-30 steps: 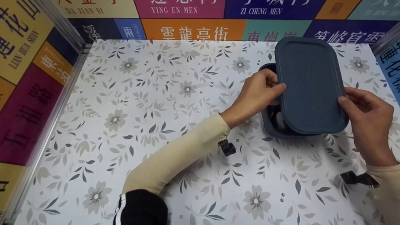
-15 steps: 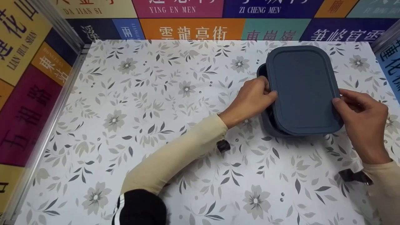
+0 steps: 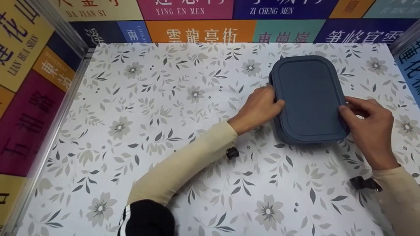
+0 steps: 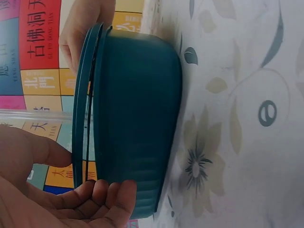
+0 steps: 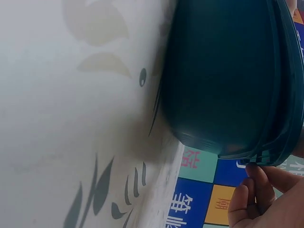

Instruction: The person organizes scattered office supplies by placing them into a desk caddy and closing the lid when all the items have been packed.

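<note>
A dark blue rectangular lid (image 3: 308,95) lies over a matching food container (image 4: 137,109) that stands on the table. My left hand (image 3: 257,106) pinches the lid's left edge, thumb on the edge and curled fingertips against the container's wall below. On the opposite side my right hand (image 3: 372,127) holds the lid's edge between thumb and fingers. The left wrist view shows a narrow gap between lid and container rim. In the right wrist view, the fingertips (image 5: 259,178) are right at the lid's rim. The container's inside is hidden.
A white tabletop (image 3: 183,183) with a grey flower pattern lies under both arms. Colourful panels with printed characters (image 3: 200,31) stand along the back, and more (image 3: 32,98) line the left side. Small black devices (image 3: 233,153) are strapped at the wrists.
The lid has come down and left over the container, covering the opening that showed on its left. Both hands moved with it, the right one leftward.
</note>
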The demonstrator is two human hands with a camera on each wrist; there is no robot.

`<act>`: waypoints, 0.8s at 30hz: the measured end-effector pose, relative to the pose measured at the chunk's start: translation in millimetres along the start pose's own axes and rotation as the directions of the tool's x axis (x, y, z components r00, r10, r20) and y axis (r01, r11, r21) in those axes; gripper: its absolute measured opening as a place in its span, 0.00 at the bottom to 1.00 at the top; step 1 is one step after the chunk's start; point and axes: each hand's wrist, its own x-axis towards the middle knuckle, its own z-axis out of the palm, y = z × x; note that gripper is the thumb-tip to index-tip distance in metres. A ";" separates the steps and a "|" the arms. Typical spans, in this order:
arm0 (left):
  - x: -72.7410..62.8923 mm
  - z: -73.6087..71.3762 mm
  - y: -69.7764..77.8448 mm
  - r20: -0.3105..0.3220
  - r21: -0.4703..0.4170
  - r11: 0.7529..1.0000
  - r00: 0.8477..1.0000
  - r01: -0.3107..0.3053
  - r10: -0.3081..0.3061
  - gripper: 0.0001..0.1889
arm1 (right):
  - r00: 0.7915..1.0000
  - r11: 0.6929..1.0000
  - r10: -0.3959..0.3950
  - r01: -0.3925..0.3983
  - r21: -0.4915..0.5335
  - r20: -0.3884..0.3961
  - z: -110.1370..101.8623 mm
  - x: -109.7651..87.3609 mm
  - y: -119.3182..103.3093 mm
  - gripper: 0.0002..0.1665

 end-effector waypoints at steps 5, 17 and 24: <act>0.7 1.6 -1.2 -0.008 0.000 1.000 1.000 -0.010 0.010 0.06 | 1.000 1.000 0.012 -0.012 0.004 0.003 1.1 1.3 0.5 0.17; 0.6 7.2 -10.2 -0.006 -0.039 0.998 0.999 -0.044 0.044 0.11 | 0.999 0.999 0.033 -0.033 -0.006 0.042 4.1 0.5 5.1 0.18; 1.8 10.2 -13.4 0.022 -0.080 0.997 1.000 -0.021 0.023 0.14 | 0.998 0.999 0.044 -0.043 -0.007 0.046 5.1 0.4 6.3 0.17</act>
